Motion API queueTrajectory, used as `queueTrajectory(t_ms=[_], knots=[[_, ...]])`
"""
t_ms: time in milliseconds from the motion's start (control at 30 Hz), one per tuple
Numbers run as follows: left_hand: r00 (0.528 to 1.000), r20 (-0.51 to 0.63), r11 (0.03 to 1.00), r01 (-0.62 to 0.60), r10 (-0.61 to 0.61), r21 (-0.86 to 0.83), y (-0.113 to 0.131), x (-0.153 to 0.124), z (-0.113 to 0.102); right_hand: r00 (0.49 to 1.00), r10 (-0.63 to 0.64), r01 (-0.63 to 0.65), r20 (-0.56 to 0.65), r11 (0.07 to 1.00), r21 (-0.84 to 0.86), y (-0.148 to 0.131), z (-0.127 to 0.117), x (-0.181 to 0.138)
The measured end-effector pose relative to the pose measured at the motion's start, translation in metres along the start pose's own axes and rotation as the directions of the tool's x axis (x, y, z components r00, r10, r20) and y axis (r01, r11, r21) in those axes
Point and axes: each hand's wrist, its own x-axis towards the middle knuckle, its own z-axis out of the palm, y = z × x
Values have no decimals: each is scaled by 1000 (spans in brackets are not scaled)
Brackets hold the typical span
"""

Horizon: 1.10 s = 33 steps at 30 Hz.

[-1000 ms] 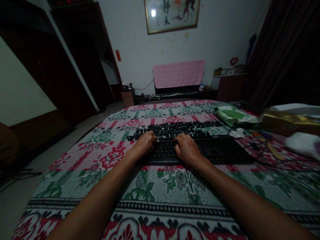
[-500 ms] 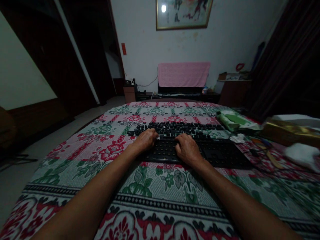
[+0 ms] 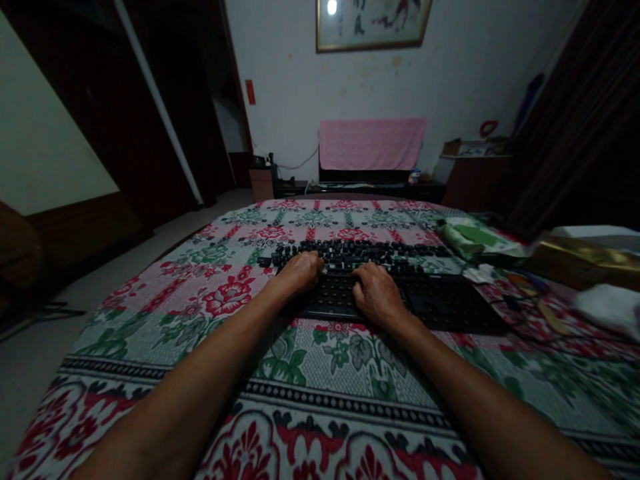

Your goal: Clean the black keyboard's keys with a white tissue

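Observation:
A black keyboard [image 3: 440, 303] lies flat on a flowered bedspread [image 3: 310, 380]; its left part shows bare switch rows. Behind it runs a long heap of loose black keycaps [image 3: 360, 252]. My left hand [image 3: 300, 273] rests on the keyboard's far left corner, fingers curled down, with a small pale speck at the fingertips that I cannot identify. My right hand [image 3: 377, 297] sits knuckles up on the keyboard's middle, fingers bent under and hidden. Both forearms reach in from the bottom edge.
A green packet [image 3: 470, 239], a gold box [image 3: 580, 257], a white cloth [image 3: 607, 307] and a tangled cable [image 3: 530, 297] lie to the right of the keyboard. A pink cloth [image 3: 373, 143] covers a screen at the far wall. Floor shows at the left.
The camera has tilted slightly, shifting the view. My left hand has crept a little to the right along the keyboard's back edge; my right hand stays in place.

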Motion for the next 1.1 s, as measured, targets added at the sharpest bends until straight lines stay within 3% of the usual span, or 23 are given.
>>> queueTrajectory(t_ms=[267,467,600,867,1000,1100], knots=[[994,26,994,107,-107,8,-12,-2,-4,1000,-3,3,-5,1000,-4,0,-2,-1],[992,-120,996,24,-34,-86,3,0,0,1000,7,-7,-1,1000,-3,-1,-2,-1],[997,-71,997,-44,39,-71,14,3,5,1000,14,-14,7,1000,-3,-2,-3,-1],[996,-53,996,63,-67,-70,-7,1,3,1000,27,-27,9,1000,15,-2,-3,-1],[984,-129,917,66,-126,-392,-10,0,0,999,46,-48,24,995,90,2,-4,2],[981,-99,722,54,-168,-690,-6,0,-3,999,30,-20,-41,975,221,2,-7,5]])
